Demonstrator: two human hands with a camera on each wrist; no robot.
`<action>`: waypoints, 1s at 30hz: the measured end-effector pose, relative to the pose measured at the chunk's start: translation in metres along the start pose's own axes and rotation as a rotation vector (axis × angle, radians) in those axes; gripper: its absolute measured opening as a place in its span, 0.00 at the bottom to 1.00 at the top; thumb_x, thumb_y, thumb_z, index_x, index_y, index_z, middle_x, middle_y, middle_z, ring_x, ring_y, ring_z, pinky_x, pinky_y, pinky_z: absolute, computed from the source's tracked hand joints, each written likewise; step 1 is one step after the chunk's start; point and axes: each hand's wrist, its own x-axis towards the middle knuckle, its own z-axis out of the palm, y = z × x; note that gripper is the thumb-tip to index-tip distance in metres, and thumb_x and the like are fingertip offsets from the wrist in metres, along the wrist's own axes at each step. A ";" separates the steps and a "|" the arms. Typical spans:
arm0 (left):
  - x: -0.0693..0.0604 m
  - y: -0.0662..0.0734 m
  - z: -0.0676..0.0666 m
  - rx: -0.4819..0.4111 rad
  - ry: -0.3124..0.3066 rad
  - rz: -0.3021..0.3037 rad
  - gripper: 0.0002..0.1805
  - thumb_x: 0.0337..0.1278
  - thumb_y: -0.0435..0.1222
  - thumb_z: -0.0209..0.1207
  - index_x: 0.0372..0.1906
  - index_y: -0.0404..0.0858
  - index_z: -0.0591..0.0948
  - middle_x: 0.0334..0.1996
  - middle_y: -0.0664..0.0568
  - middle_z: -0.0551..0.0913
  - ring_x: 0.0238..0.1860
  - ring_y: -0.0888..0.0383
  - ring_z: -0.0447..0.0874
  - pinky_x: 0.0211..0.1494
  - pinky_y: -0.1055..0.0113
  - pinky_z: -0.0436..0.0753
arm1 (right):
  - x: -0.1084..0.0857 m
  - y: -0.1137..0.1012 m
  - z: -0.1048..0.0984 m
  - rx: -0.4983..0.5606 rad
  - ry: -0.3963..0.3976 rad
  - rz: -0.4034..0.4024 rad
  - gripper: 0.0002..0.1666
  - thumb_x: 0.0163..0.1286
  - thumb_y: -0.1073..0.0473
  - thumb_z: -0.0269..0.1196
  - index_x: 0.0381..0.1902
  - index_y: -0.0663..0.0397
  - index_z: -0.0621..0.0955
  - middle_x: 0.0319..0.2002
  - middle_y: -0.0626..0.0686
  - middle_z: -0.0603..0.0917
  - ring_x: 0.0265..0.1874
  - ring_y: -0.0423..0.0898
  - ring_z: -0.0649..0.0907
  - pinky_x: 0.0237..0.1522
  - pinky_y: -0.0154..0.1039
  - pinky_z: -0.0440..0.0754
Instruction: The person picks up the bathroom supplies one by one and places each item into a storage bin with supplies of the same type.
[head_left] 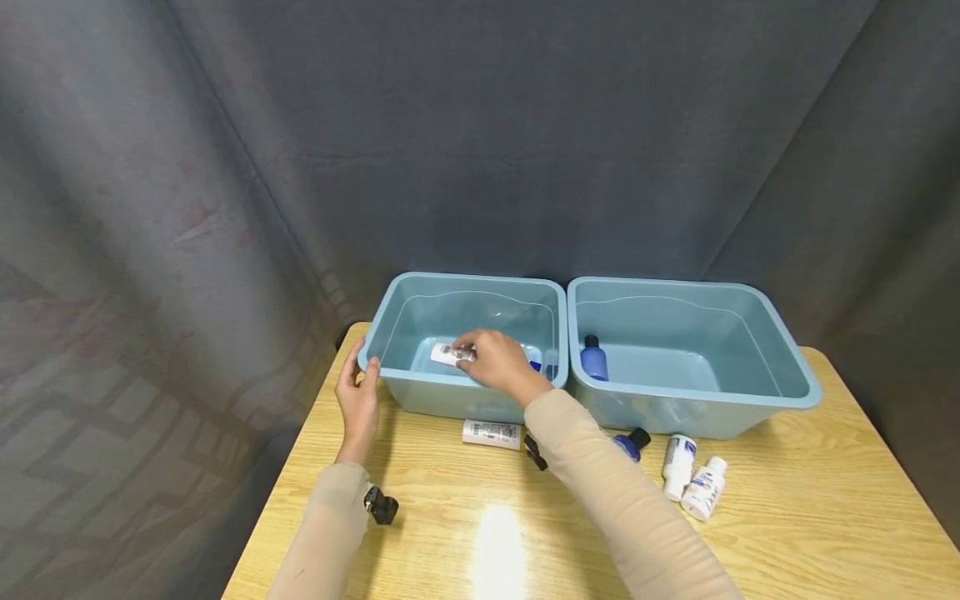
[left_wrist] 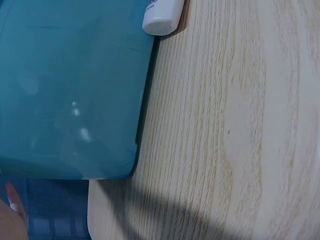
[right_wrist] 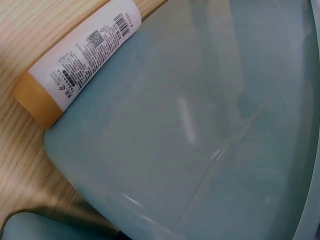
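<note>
My right hand reaches over the front wall of the left blue bin and grips a white bottle with dark print. The bottle lies tilted low inside; its other end is hidden under the fingers. At this bin's front left corner, my left hand holds the rim, thumb in front and fingers along the left side. Part of that hand shows at the lower left of the left wrist view. Behind my right wrist, a small dark blue item is partly visible in the bin.
A pale bottle with an orange cap lies against the left bin's front. The right blue bin holds a blue bottle. Before it lie two white bottles and a dark blue bottle, partly covered by my right sleeve.
</note>
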 end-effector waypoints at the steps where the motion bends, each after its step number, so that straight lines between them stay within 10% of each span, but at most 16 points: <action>1: 0.000 0.000 0.000 0.000 0.000 0.000 0.25 0.69 0.29 0.55 0.70 0.32 0.70 0.60 0.33 0.74 0.48 0.62 0.76 0.45 0.76 0.77 | 0.000 0.000 0.000 0.002 0.002 0.002 0.18 0.70 0.58 0.66 0.57 0.49 0.84 0.50 0.52 0.85 0.36 0.44 0.83 0.37 0.41 0.81; 30: 0.004 -0.006 -0.002 -0.007 0.016 0.012 0.25 0.69 0.28 0.54 0.69 0.30 0.70 0.60 0.33 0.73 0.51 0.55 0.74 0.45 0.78 0.76 | -0.013 -0.018 -0.014 -0.002 0.140 -0.072 0.15 0.73 0.57 0.62 0.55 0.47 0.84 0.55 0.50 0.83 0.48 0.49 0.83 0.40 0.45 0.82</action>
